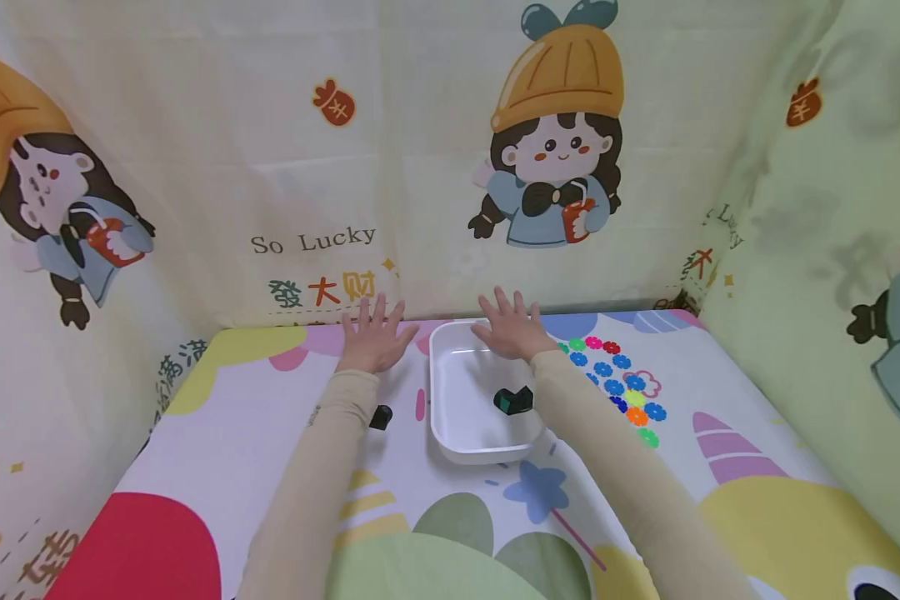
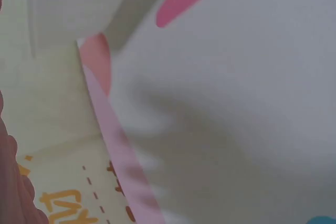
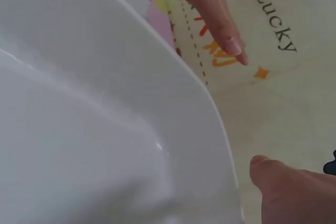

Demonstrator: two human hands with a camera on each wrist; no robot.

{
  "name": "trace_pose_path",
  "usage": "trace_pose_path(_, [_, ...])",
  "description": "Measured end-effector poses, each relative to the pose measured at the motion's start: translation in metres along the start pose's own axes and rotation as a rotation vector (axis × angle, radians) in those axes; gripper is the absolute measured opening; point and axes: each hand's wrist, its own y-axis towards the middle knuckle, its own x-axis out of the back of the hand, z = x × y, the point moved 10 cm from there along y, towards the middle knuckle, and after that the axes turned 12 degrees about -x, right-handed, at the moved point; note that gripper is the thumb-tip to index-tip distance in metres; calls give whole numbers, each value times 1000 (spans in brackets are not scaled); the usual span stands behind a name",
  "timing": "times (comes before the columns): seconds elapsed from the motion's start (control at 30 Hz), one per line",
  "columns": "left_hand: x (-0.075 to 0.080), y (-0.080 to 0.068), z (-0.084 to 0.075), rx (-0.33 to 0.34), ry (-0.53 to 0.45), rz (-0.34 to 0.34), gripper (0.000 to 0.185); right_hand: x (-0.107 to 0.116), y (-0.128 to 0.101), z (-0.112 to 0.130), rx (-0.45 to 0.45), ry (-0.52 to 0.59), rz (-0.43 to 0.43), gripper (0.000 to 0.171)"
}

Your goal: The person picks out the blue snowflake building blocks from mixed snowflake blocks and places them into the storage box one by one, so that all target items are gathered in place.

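Observation:
Both hands are stretched forward with fingers spread and straight, palms down, holding nothing. My left hand (image 1: 375,335) lies flat on the patterned tablecloth just left of a white rectangular tray (image 1: 450,417). My right hand (image 1: 512,325) rests over the tray's far rim. In the right wrist view the tray's white wall (image 3: 115,129) fills the frame, with one fingertip (image 3: 231,43) above it and a thumb (image 3: 289,192) at the lower right. The left wrist view shows the tray's corner (image 2: 68,9) and bare cloth. Nothing loose shows inside the tray.
Several small flower-shaped plastic pieces (image 1: 617,379) in blue, pink, green, orange and red lie in rows right of the tray. A black wrist camera (image 1: 380,417) sits under each forearm. Printed cartoon fabric walls (image 1: 450,167) close in the table's back and both sides.

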Motion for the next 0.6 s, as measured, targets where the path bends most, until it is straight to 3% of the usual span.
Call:
trace_pose_path(0.27, [5, -1, -17, -81, -142, -10, 70, 33, -17, -17, 58, 14, -46, 69])
trace_pose_path(0.47, [5, -11, -40, -249, -416, -49, 64, 50, -46, -44, 72, 90, -33, 68])
trace_pose_path(0.6, [5, -20, -50, -340, -512, -84, 60, 51, -60, -64, 81, 142, -24, 69])
